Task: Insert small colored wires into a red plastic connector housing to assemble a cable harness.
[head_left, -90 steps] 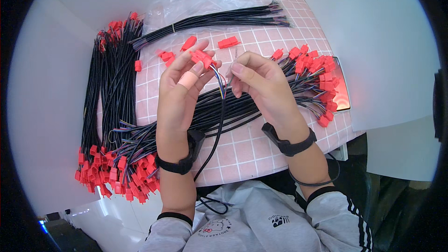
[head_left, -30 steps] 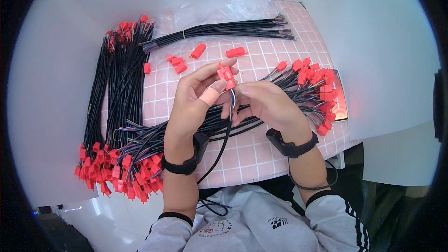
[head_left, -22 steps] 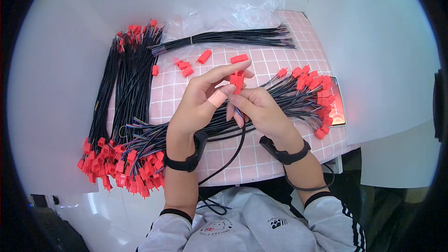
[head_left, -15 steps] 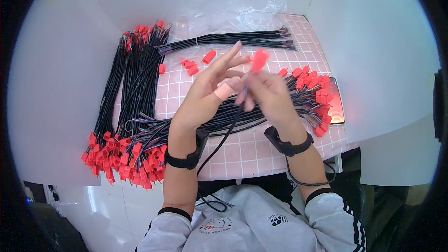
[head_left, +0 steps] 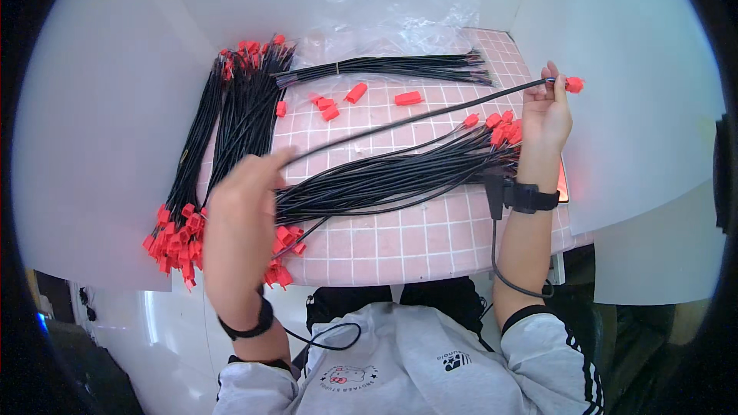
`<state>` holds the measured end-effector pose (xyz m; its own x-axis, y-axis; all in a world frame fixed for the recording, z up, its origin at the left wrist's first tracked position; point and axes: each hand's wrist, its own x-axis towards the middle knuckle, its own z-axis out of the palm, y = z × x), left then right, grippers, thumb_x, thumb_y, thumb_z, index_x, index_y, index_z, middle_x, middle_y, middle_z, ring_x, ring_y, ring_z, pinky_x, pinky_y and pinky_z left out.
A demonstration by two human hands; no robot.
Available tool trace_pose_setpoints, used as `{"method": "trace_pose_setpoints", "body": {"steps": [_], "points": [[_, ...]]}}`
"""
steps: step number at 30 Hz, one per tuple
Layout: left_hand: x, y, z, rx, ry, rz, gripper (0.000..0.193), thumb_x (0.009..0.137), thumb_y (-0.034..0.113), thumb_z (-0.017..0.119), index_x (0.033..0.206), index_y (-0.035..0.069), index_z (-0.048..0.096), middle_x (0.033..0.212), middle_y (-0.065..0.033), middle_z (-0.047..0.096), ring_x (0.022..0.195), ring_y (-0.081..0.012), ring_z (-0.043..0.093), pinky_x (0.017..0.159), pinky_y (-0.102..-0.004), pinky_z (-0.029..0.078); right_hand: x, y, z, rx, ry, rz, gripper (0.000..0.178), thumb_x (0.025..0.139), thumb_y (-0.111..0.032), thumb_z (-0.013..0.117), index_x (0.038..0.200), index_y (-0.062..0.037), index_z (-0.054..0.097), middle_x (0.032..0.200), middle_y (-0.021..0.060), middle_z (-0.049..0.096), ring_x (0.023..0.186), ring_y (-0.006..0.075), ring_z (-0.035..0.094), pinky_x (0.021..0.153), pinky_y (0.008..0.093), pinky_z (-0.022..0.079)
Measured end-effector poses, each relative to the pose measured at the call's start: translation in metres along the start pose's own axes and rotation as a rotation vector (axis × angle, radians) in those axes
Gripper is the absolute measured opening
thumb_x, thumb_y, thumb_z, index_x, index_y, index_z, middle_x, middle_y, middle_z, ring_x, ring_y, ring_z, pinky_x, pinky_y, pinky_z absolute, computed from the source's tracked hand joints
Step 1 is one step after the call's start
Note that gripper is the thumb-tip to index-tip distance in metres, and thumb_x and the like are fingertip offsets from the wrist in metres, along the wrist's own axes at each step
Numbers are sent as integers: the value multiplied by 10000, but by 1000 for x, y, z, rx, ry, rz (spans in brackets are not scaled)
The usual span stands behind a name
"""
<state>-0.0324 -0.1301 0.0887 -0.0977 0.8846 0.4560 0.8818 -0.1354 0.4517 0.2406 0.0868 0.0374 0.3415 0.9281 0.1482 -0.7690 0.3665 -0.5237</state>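
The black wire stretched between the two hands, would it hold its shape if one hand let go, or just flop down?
Probably flop. The black wire looks straight only because the left hand and right hand pull it taut; the loose wires on the pink grid mat curve and sag. It seems thin and light, so the red connector end would likely drop first.

A small assembly workstation for wire harnesses is shown. A pink gridded work mat [head_left: 400, 238] is laid on a table enclosed by white partition panels [head_left: 92, 131]. Bundles of black wires with red connectors [head_left: 223, 146] are stacked across it, loose red connector housings [head_left: 355, 93] are scattered, and a clear plastic bag [head_left: 392, 19] is seen behind.
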Motion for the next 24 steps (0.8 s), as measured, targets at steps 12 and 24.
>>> {"method": "trace_pose_setpoints", "body": {"steps": [12, 24], "points": [[-8, -91, 35, 179, -392, -221, 329, 641, -113, 498, 910, 23, 630, 847, -200, 545, 811, -340, 535, 745, -365, 421, -9, -18, -34, -1241, -328, 64, 250, 667, -102, 672, 847, 12, 543, 655, 62, 558, 567, 117, 510, 529, 238, 411], [-1, -92, 46, 593, -371, -231, 268, 660, 8, 589, 914, 82, 634, 904, -168, 565, 827, -314, 556, 735, -403, 444, -11, -5, -49, -1798, -531, -293, 316, 554, -178, 745, 719, 8, 551, 652, 147, 557, 625, 277, 540, 604, 358, 422]]}}
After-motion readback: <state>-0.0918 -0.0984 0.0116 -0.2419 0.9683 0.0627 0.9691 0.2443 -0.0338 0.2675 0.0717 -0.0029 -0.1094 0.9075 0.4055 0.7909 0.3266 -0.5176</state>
